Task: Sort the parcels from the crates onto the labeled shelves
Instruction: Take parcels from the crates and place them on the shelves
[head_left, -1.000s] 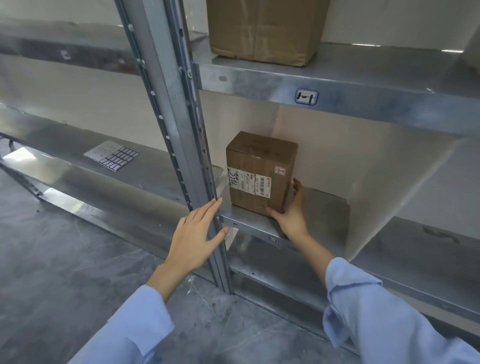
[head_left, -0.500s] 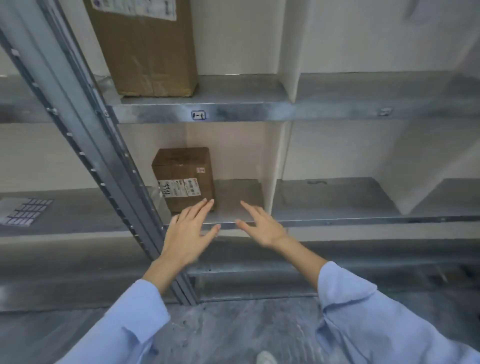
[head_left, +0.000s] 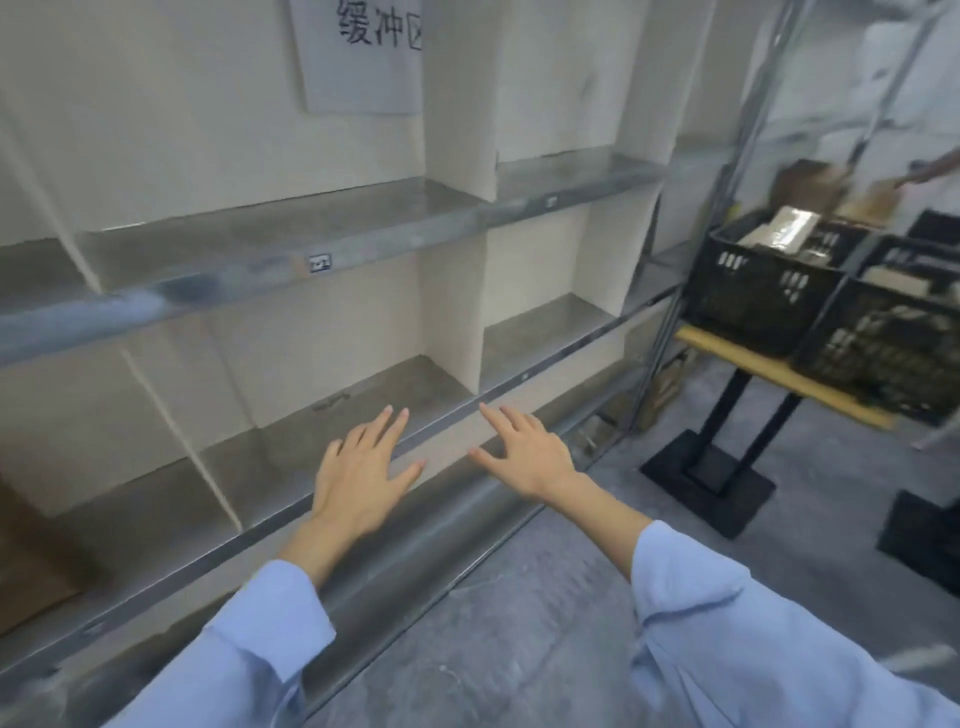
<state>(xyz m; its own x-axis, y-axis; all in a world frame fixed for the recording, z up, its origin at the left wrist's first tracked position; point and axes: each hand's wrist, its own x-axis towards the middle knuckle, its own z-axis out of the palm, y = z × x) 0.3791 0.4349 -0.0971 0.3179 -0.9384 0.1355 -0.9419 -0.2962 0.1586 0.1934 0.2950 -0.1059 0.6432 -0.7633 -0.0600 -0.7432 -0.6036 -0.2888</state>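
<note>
Head view (only angle I've got)

Left hand: my left hand (head_left: 363, 467) is palm down with the fingers straight and fanned out, nothing in it. It hangs over the front edge of the lower shelf (head_left: 363, 400). Can't tell if it actually touches the metal.

Right hand: my right hand (head_left: 524, 452) is the same, flat and spread and holding nothing. It's just beside the left one, a bit further right along that same front edge.

Sleeves: light blue sleeves (head_left: 249, 649) on both arms.

Shelves: grey metal, with the upper shelf (head_left: 260, 228) above the lower one. White dividers (head_left: 452, 312) cut them into compartments. There's a small label (head_left: 319, 262) on the upper shelf's front lip, too blurry to read.

Brown box: a cardboard box (head_left: 31, 561) sits at the far left in a lower compartment, mostly cut off by the frame.

Parcels: the rest are off to my right, well apart from my hands. A pale wrapped parcel (head_left: 784, 226) lies on top in the near crate (head_left: 763, 291).

Crates: black plastic. A second crate (head_left: 883, 353) stands right beside the near one. Both are on a wood-topped table (head_left: 753, 366) with black legs.

Sign: a paper sign (head_left: 363, 57) with Chinese characters hangs on the wall up top.

Floor: grey concrete floor (head_left: 519, 623).

Far right: someone else's arm (head_left: 935, 169) pokes into frame, blurred.
</note>
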